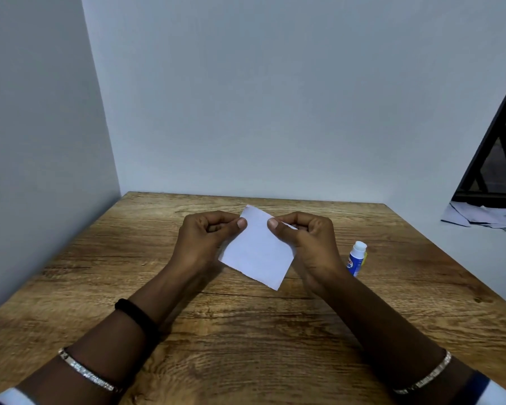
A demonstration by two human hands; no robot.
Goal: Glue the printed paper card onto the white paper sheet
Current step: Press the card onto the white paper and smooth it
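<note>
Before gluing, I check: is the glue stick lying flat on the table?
No, the glue stick stands upright on the table.

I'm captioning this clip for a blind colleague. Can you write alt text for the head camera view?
Two hands, the left hand and right hand, pinch the upper edges of a small white paper above a wooden table. A blue and white glue stick stands uncapped on the table to the right, before plain grey walls.
</note>
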